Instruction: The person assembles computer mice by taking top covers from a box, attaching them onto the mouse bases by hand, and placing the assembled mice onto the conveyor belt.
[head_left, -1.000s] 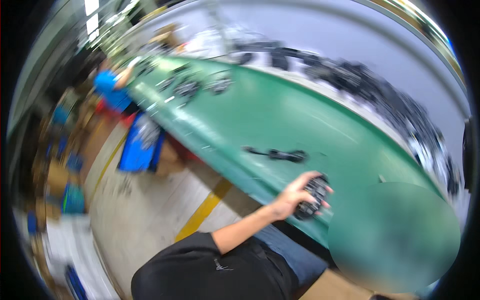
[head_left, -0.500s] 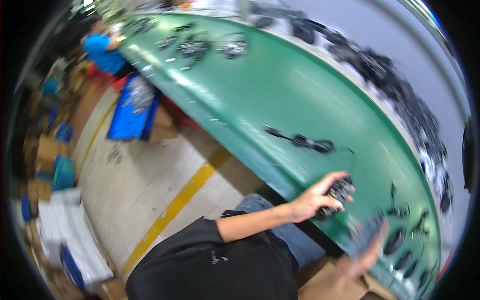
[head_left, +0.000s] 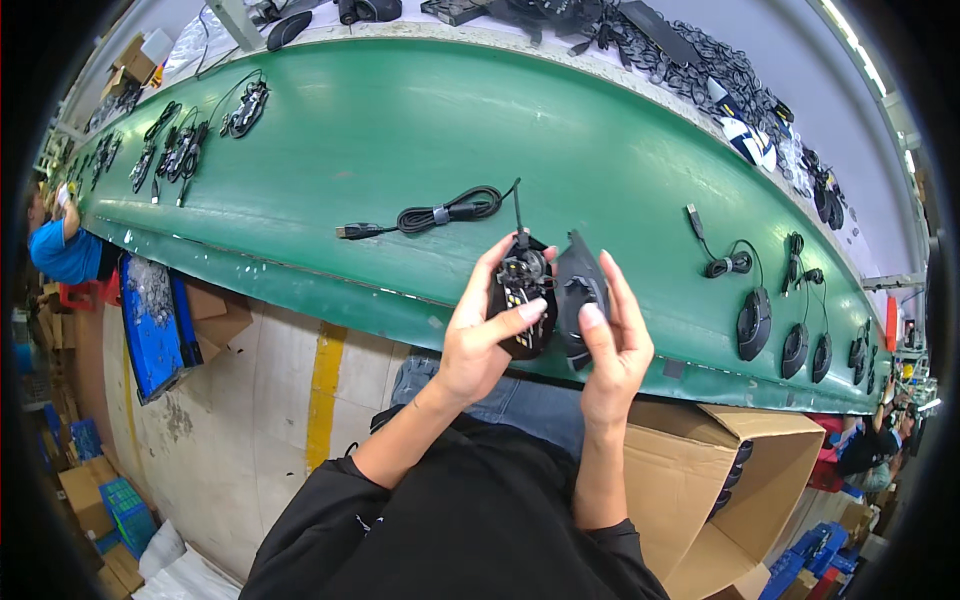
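My left hand [head_left: 478, 345] grips the open lower half of a computer mouse [head_left: 522, 285], its inner parts and circuit board facing up. The thumb lies along the right side of this half. From its far end a black cable runs to a coil [head_left: 450, 212] bound with a tie, lying on the green bench, with the plug to the left. Close by on the right, my right hand [head_left: 617, 345] holds a black mouse top shell [head_left: 578, 295], tilted on edge. A narrow gap separates shell and lower half, both over the bench's near edge.
Several cabled mice [head_left: 754, 325] lie along the green bench [head_left: 330, 130] to the right; several coiled cables [head_left: 180, 150] are farther left. Behind runs a ledge heaped with dark parts [head_left: 640, 50]. An open cardboard box [head_left: 690, 470] stands by my right arm. People sit at both far ends.
My view has swung to the right. The right hand, blurred and apart before with a dark piece, now holds the shell beside the mouse half in my left hand.
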